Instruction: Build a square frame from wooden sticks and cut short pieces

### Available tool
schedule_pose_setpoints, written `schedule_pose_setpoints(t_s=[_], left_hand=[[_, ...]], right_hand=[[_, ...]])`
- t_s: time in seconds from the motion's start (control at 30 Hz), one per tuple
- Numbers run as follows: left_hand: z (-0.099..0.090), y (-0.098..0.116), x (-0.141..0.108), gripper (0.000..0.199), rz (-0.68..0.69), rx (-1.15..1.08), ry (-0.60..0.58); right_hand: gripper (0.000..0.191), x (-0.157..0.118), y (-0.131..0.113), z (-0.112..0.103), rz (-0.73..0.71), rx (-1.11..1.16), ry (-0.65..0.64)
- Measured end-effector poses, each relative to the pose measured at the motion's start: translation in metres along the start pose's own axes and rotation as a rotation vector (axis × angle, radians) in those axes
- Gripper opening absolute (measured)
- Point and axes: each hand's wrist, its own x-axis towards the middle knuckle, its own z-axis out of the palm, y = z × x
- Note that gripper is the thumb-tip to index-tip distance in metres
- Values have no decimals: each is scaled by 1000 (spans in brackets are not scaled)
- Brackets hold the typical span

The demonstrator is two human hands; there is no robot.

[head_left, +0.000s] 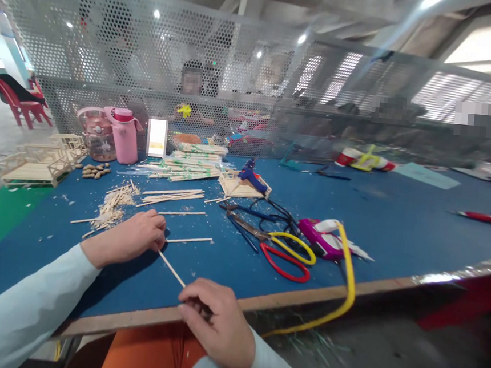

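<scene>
A thin wooden stick (171, 268) slants between my hands near the table's front edge. My left hand (135, 236) is closed at its far end, fingertips low over the table. At its near end, the thumb and fingers of my right hand (221, 322) pinch it. Just beyond my left hand lie two single sticks, a nearer stick (191, 240) and a farther stick (183, 213). Behind them is a small bundle of loose sticks (173, 195). A heap of short stick pieces (116, 202) lies left of these, above my left wrist.
Scissors (262, 234) with yellow and red handles lie right of centre. A blue glue gun (252, 177) rests on a small stick frame (240, 190). Wrapped chopsticks (193, 165), a pink bottle (125, 139), peanuts (96, 171) and stick-built models (36, 163) stand farther back. A purple power strip (320, 239) has a yellow cord.
</scene>
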Motion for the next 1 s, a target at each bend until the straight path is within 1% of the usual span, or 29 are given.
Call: schedule_pose_setpoints(t_s=[0.03, 0.1, 0.2, 0.23, 0.27, 0.3, 0.37, 0.4, 0.43, 0.5, 0.57, 0.63, 0.67, 0.7, 0.73, 0.77, 0.8, 0.83, 0.87, 0.9, 0.93, 0.97, 1.0], left_hand=[[-2, 2, 0, 24, -10, -25, 19], [-8, 2, -1, 24, -51, -111, 68], [-13, -7, -2, 20, -200, -279, 143], [-13, -10, -1, 18, -264, -339, 183], [-12, -14, 0, 18, -325, -408, 246], [-11, -17, 2, 17, -380, -495, 323], [-7, -20, 8, 18, -490, -761, 490], [-6, -20, 12, 22, -534, -923, 545], [-4, -20, 16, 27, -570, -1074, 586], [-4, -19, 24, 33, -590, -1206, 614], [-4, -17, 30, 36, -581, -1243, 622], [-4, -15, 35, 36, -569, -1278, 635], [-4, -13, 37, 35, -564, -1292, 642], [-4, -11, 39, 35, -561, -1302, 650], [-4, -8, 40, 35, -553, -1310, 652], [-4, -5, 42, 34, -531, -1318, 639], [-4, 0, 43, 33, -495, -1327, 609], [-5, 6, 44, 31, -433, -1335, 548], [-5, 12, 46, 29, -354, -1342, 466], [-6, 18, 48, 28, -278, -1342, 377], [-6, 23, 49, 29, -227, -1332, 303], [-6, 27, 51, 31, -212, -1317, 269], [-6, 30, 53, 33, -219, -1297, 270]], right_hand=[[9, 0, 2, -6, 18, -6, 32], [11, 3, 10, -24, 53, -75, 140], [18, 17, 33, -60, 147, -328, 340], [18, 24, 42, -71, 203, -446, 345], [17, 31, 51, -79, 269, -576, 295], [17, 37, 59, -86, 342, -711, 192], [14, 49, 70, -90, 430, -886, 34], [12, 54, 73, -89, 451, -930, -10], [10, 58, 74, -87, 458, -948, -20], [11, 65, 73, -84, 465, -952, 10], [13, 71, 68, -87, 490, -958, 45], [20, 75, 59, -99, 545, -987, 105], [22, 76, 54, -107, 570, -995, 156], [24, 77, 48, -115, 584, -986, 236], [24, 77, 41, -121, 563, -935, 326], [24, 77, 35, -125, 506, -827, 410], [25, 77, 29, -126, 428, -667, 481], [28, 78, 23, -124, 349, -467, 528], [30, 79, 19, -118, 296, -250, 545], [32, 81, 17, -109, 277, -29, 537], [34, 83, 15, -99, 286, 175, 506], [36, 87, 15, -88, 315, 359, 457], [37, 90, 16, -77, 351, 526, 411]])
